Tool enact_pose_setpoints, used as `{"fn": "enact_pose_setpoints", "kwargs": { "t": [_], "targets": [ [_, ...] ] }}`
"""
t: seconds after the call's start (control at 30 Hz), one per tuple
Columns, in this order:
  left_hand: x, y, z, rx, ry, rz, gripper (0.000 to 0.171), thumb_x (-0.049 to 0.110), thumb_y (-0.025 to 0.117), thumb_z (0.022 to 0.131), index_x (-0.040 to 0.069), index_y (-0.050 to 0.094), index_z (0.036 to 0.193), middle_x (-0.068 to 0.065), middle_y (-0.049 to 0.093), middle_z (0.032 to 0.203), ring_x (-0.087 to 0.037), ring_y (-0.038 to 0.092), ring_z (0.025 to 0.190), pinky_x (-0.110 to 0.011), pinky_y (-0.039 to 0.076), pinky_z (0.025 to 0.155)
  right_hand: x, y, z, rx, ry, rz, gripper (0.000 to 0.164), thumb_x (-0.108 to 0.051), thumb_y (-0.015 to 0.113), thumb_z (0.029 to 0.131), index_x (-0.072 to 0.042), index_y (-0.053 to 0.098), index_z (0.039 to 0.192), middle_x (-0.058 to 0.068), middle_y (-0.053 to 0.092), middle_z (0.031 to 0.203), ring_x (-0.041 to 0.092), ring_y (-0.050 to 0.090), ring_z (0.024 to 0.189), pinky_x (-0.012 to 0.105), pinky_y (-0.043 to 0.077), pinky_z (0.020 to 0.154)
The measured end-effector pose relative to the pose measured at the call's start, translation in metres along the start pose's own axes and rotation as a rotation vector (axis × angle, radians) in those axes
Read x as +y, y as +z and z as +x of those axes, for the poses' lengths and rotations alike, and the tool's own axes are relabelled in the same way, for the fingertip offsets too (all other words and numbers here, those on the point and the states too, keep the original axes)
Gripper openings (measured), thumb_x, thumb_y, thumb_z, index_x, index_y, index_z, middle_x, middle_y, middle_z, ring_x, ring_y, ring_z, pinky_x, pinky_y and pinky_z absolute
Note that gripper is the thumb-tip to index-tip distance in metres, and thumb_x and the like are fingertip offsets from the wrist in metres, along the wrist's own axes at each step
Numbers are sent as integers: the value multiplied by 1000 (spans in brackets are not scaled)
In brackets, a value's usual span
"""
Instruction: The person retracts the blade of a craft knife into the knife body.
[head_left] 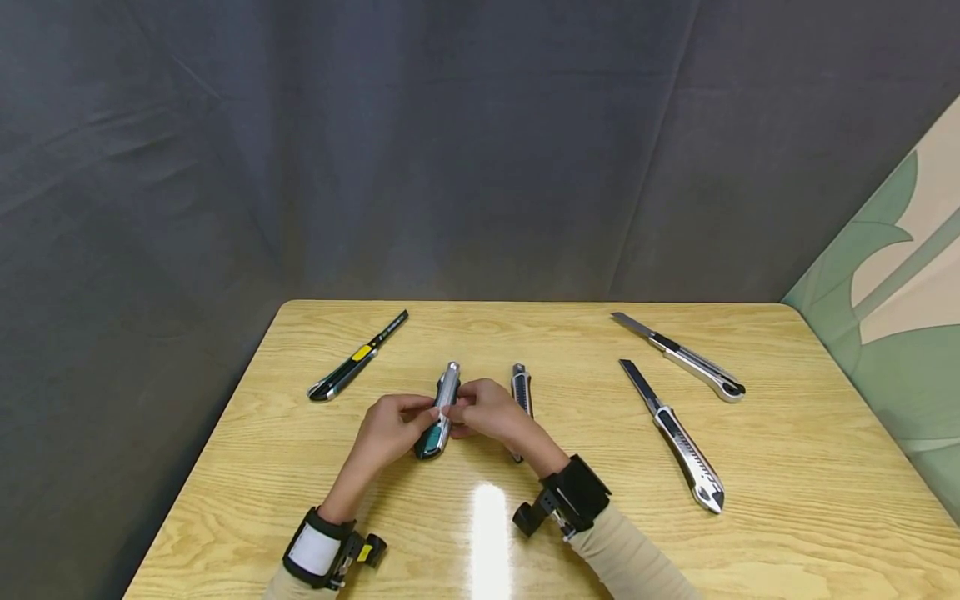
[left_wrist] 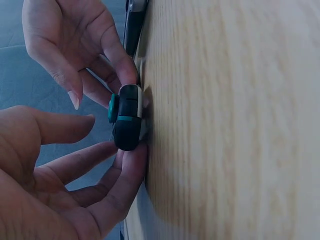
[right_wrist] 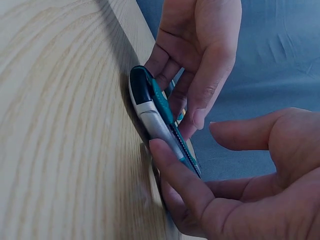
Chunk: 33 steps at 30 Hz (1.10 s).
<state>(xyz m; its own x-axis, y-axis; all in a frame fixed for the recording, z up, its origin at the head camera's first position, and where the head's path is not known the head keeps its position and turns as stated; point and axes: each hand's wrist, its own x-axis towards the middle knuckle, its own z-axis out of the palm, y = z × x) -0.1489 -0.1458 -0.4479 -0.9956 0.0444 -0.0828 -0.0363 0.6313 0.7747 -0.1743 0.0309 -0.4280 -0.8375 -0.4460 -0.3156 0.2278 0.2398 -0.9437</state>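
Note:
A silver and teal utility knife [head_left: 447, 388] lies flat on the wooden table between both hands, its slim end pointing away from me. The fingertips of my left hand [head_left: 388, 432] touch its left side. From the other side, the fingers of my right hand [head_left: 491, 410] rest against its silver body [right_wrist: 152, 122]. Both thumbs hover over the knife, apart from it, as the wrist views show. Its dark rounded butt [left_wrist: 128, 132] faces the left wrist camera. Under my right hand and wrist runs another silver utility knife [head_left: 521, 385], partly hidden.
A black and yellow utility knife [head_left: 348, 373] lies at the left. On the right are two silver ones with blades out, one farther back [head_left: 693, 363] and one nearer [head_left: 686, 457]. A dark curtain [head_left: 480, 167] hangs behind the table [head_left: 600, 400].

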Motion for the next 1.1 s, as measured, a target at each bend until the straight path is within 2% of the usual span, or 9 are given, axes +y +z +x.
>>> {"fn": "enact_pose_setpoints", "kwargs": {
  "t": [0.17, 0.3, 0.5, 0.6, 0.77, 0.9, 1.1],
  "targets": [
    [0, 1, 0, 5, -5, 20, 23, 28, 68, 86, 14, 74, 104, -3, 73, 102, -14, 62, 92, -42, 55, 76, 7, -1, 6, 16, -9, -41, 24, -10, 61, 90, 7, 61, 107, 12, 59, 89, 28, 66, 85, 43, 59, 80],
    [0, 0, 0, 1, -5, 23, 21, 28, 68, 86, 15, 74, 102, -3, 73, 101, -13, 62, 92, -40, 55, 75, 6, -2, 5, 7, -6, -50, 25, -10, 59, 91, 7, 61, 109, 13, 59, 90, 27, 66, 85, 43, 59, 80],
    [-1, -3, -1, -50, -50, -76, 23, 26, 66, 88, 12, 72, 105, -9, 72, 101, -14, 64, 75, -33, 59, 57, 6, -3, 3, 3, 21, 7, 46, -10, 59, 91, 11, 46, 130, 21, 56, 109, 28, 64, 91, 43, 58, 83],
    [-3, -4, -1, -60, -59, -109, 23, 26, 65, 88, 11, 72, 105, -9, 71, 100, -15, 64, 73, -32, 59, 55, 6, -4, 2, 7, 29, 25, 53, -10, 60, 91, 11, 40, 135, 24, 54, 115, 30, 64, 92, 43, 57, 84],
    [-6, -9, 1, -21, -52, -86, 21, 24, 65, 88, 12, 72, 103, -8, 71, 93, -19, 63, 66, -28, 54, 51, 5, -7, 2, 5, 11, 20, 49, -10, 59, 91, 10, 43, 133, 24, 55, 112, 34, 62, 94, 46, 58, 81],
    [-6, -15, 3, -2, -45, -65, 22, 27, 65, 88, 13, 71, 104, -9, 72, 90, -21, 63, 63, -26, 49, 48, 4, -8, 2, 37, 4, 19, 53, -11, 60, 90, 7, 41, 136, 21, 55, 113, 36, 61, 93, 49, 59, 77],
    [-8, -29, 7, 38, -1, -16, 26, 29, 64, 89, 12, 71, 107, -9, 72, 102, -18, 66, 77, -30, 54, 56, -1, -7, 4, 85, -64, -61, 47, -16, 61, 90, -2, 49, 133, 18, 55, 113, 34, 60, 91, 49, 60, 70]
  ]
}}
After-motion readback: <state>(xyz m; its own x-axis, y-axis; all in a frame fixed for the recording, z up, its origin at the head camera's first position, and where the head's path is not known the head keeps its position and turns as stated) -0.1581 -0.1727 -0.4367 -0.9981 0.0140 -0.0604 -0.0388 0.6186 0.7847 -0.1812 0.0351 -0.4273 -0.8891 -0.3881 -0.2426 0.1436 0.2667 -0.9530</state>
